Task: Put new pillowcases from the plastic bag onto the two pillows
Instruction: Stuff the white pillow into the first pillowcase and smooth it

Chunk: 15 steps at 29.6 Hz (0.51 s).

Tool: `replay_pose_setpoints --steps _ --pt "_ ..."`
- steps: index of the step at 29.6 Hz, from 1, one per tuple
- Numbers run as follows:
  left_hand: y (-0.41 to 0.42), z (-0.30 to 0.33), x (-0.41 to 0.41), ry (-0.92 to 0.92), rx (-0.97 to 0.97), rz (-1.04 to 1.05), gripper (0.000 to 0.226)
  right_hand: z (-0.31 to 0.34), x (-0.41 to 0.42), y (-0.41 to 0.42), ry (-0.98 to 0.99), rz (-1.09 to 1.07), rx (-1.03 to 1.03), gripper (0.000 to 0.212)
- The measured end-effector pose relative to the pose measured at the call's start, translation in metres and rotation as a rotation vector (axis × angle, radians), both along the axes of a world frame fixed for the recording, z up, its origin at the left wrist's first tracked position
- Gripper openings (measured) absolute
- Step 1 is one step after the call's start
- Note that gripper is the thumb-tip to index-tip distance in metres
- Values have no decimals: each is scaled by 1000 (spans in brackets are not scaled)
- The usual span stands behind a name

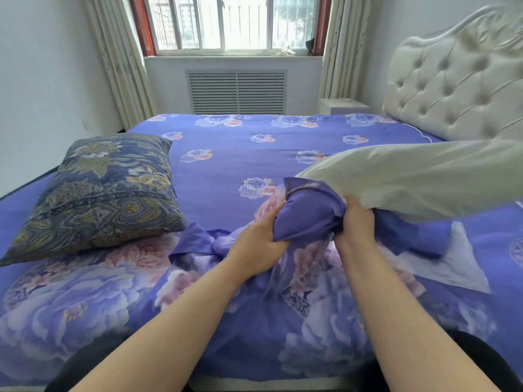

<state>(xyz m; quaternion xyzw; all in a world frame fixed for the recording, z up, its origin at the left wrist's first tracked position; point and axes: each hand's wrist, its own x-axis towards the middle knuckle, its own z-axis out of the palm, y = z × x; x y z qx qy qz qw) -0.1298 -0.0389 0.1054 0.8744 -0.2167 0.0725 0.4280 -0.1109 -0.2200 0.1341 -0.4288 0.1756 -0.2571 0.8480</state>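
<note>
A bare white pillow (418, 179) hangs lifted over the bed at the right. Its near corner sits inside a bunched purple pillowcase (308, 210). My left hand (259, 239) grips the bunched purple cloth from the left. On the right side of the bunch, my right hand (357, 222) grips the cloth together with the pillow's corner. More purple floral fabric (308, 267) trails down onto the bed below both hands. A second pillow (104, 193), in a dark blue paisley case, lies on the bed at the left. A flat clear plastic bag (452, 264) lies at the right.
The bed (226, 148) is covered by a purple floral sheet. A white tufted headboard (458, 80) stands at the right, with a small white nightstand (345, 105) beside it. Beyond the bed are a window (232, 22), curtains and a radiator grille (237, 92).
</note>
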Motion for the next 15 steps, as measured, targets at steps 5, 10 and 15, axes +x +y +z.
replay_pose_setpoints --steps 5,10,15 --pt "6 35 8 232 -481 -80 61 46 28 12 -53 266 10 23" --pt "17 51 18 330 -752 -89 46 76 53 36 -124 334 -135 27" --pt "25 76 35 541 -1068 -99 20 136 79 75 -346 331 -321 12"
